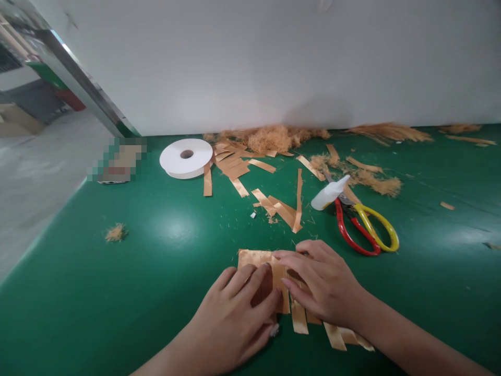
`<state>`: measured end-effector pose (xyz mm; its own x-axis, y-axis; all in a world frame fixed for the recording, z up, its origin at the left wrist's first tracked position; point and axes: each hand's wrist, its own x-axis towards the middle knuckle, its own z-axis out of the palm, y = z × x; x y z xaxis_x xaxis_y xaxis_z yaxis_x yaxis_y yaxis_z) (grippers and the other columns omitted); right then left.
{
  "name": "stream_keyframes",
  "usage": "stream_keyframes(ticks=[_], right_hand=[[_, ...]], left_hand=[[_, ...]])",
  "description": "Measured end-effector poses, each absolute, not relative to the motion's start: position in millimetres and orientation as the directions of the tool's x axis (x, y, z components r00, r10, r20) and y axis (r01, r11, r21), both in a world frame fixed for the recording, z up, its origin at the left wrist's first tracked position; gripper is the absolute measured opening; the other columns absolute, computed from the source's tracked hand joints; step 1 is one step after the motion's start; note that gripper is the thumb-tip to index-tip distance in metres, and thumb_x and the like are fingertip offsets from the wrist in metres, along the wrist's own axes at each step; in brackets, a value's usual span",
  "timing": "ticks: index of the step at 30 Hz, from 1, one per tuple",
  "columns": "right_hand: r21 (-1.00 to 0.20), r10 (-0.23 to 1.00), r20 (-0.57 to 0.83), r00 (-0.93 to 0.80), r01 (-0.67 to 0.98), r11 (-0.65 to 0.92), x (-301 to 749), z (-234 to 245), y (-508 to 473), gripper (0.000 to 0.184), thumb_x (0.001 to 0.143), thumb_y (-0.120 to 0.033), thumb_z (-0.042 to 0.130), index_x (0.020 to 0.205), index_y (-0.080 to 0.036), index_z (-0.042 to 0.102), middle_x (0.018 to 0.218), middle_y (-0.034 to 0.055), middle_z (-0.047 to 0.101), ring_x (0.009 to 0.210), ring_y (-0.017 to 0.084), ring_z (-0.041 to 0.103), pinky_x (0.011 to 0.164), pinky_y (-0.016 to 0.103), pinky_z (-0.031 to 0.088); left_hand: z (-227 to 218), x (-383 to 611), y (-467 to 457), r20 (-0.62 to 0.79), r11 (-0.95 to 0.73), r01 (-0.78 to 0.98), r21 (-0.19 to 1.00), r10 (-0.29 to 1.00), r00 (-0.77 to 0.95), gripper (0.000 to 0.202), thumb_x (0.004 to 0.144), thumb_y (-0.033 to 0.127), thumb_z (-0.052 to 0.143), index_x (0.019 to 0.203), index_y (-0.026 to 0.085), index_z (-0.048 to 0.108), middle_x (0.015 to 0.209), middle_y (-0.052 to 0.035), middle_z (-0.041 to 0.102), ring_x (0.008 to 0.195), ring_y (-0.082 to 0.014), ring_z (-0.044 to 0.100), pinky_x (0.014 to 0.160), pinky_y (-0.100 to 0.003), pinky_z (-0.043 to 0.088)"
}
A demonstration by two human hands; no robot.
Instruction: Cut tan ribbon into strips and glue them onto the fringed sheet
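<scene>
My left hand (238,308) bends over a row of gold satin ribbon strips (256,257), its fingertips pressing them on the green table. A small white bit (274,330) shows by its thumb. From the other side my right hand (323,284) grips the strips near their upper edge, fingers and thumb close together. Loose strip ends (299,317) hang out below the right hand and past its wrist. The fingers hide part of the strips, so I cannot tell how they are joined.
Scissors (368,230) with red and yellow handles lie right, touching a white glue bottle (329,194). Cut ribbon pieces (235,166) and frayed fibres (274,138) litter the back beside a white roll (186,156). A pale wall (250,62) bounds the green table (164,292). A blurred item (119,162) sits left.
</scene>
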<state>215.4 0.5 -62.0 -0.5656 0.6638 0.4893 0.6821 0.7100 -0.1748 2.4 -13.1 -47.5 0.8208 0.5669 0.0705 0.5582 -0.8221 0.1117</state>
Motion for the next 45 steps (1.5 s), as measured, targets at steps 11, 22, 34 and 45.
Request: stream_keyframes(ticks=[11, 22, 34, 45], right_hand=[[-0.221, 0.678, 0.519, -0.520, 0.685, 0.694, 217.9, -59.7, 0.4, 0.016, 0.082, -0.014, 0.050, 0.097, -0.015, 0.056, 0.093, 0.0049, 0.065, 0.078, 0.018, 0.047, 0.067, 0.032, 0.039], [-0.214, 0.669, 0.510, -0.542, 0.673, 0.708, 220.1, -59.7, 0.0, 0.015, 0.083, -0.013, 0.047, 0.095, -0.015, 0.056, 0.087, 0.0060, 0.064, 0.076, 0.018, 0.048, 0.065, 0.033, 0.038], [-0.249, 0.666, 0.547, -0.507, 0.661, 0.708, 224.3, -56.8, -7.3, 0.013, 0.082, -0.010, 0.047, 0.091, -0.017, 0.054, 0.085, 0.0053, 0.065, 0.073, 0.017, 0.049, 0.064, 0.032, 0.039], [-0.275, 0.682, 0.538, -0.495, 0.662, 0.697, 227.0, -56.4, -7.6, 0.013, 0.082, -0.010, 0.046, 0.089, -0.017, 0.055, 0.082, 0.0057, 0.063, 0.072, 0.016, 0.051, 0.061, 0.030, 0.040]], left_hand=[[-48.1, 2.0, -13.4, 0.069, -0.825, 0.555, 0.109, 0.563, 0.823, 0.034, 0.091, 0.040, 0.036, 0.115, 0.024, 0.053, 0.129, -0.0114, 0.049, 0.110, -0.0279, 0.046, 0.082, -0.040, 0.042], [-45.8, 3.9, -11.7, 0.112, -0.826, 0.554, 0.103, 0.563, 0.819, 0.037, 0.089, 0.042, 0.039, 0.113, 0.017, 0.054, 0.132, -0.0115, 0.049, 0.112, -0.0282, 0.046, 0.084, -0.039, 0.040], [-49.2, 5.6, -10.9, 0.152, -0.791, 0.597, 0.134, 0.611, 0.777, 0.050, 0.087, 0.050, 0.042, 0.118, 0.012, 0.051, 0.143, -0.0125, 0.036, 0.122, -0.0283, 0.038, 0.092, -0.042, 0.035], [-49.2, 6.2, -10.2, 0.145, -0.788, 0.602, 0.128, 0.616, 0.774, 0.049, 0.088, 0.050, 0.040, 0.118, 0.012, 0.052, 0.142, -0.0102, 0.037, 0.119, -0.0269, 0.041, 0.093, -0.040, 0.035]])
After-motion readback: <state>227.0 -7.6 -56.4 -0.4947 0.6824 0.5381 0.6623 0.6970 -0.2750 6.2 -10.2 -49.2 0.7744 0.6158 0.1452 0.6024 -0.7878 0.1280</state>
